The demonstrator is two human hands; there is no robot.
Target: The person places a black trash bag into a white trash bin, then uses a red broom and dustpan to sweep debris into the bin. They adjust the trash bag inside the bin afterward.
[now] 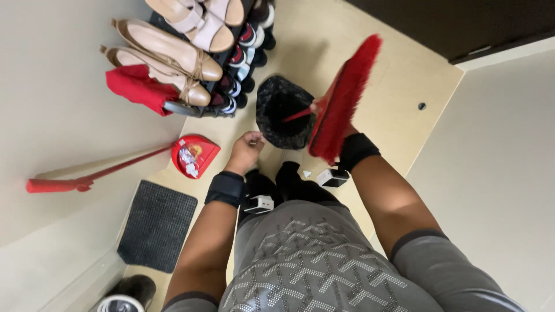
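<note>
The right hand point(341, 136), mostly hidden, grips the light, stiff red broom point(344, 95) over the bin point(283, 112), while the left hand point(245, 150) pinches that bin's soft liner rim.

You have one view only, from the camera on your own head, pointing almost straight down your chest and grey patterned top point(312, 266) to the pale floor point(399, 86). It sits close above your forearms, so they fill the lower frame. The shoe rack point(231, 63) and grey mat point(156, 225) lie at the left edge.
</note>
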